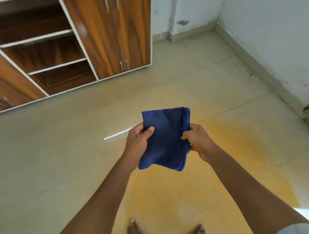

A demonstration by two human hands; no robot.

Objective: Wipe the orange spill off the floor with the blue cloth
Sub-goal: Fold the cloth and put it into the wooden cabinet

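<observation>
Both hands gripped the folded blue cloth (167, 140) in the air, the left hand (138, 141) closed on its left edge, the right hand (199, 140) pinching its right edge, above the orange spill (232, 146) on the floor (47, 160).

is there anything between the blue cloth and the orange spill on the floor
Nothing visible is. The blue cloth is held folded in the air by the left hand and right hand, directly above the orange spill. Only the person's bare feet stand on the spill's near edge.
</observation>
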